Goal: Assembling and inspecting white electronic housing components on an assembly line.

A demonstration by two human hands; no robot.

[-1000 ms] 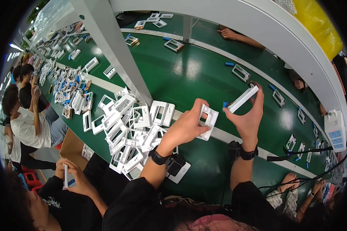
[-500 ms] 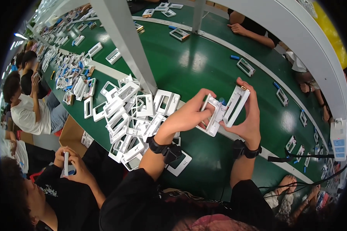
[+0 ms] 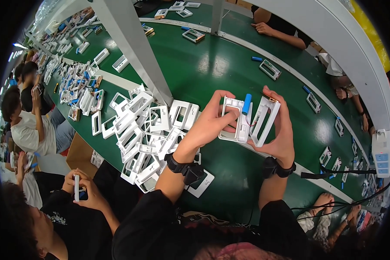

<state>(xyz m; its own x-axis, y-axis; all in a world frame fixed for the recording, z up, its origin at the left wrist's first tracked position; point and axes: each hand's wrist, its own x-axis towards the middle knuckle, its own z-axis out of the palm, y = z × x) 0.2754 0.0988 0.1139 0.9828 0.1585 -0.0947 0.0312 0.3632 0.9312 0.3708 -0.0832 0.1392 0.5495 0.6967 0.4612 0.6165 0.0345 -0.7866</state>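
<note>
My left hand (image 3: 208, 123) grips a white plastic housing half (image 3: 243, 129) with a rectangular opening, its fingers reaching through the opening. A second white rectangular frame (image 3: 268, 123), with a copper-coloured part at its upper end, is held along its outer edge by my right hand (image 3: 282, 130). Between the two pieces a blue cylindrical battery (image 3: 247, 104) sticks up at the left piece's upper right corner. Thin wires show near it. The two white pieces stand side by side, tilted toward each other, above the green table. Both wrists wear black bands.
A heap of white frames (image 3: 138, 134) lies left of my arms, beside a grey metal post (image 3: 136, 52). Frames with blue batteries (image 3: 270, 69) are spread along the green conveyor (image 3: 229, 52). A co-worker (image 3: 80, 190) handles a white piece at lower left. Black cables (image 3: 333, 173) hang at right.
The left housing half has turned, showing more of its inner side. The blue battery now stands up in plain view. My right hand has barely moved.
</note>
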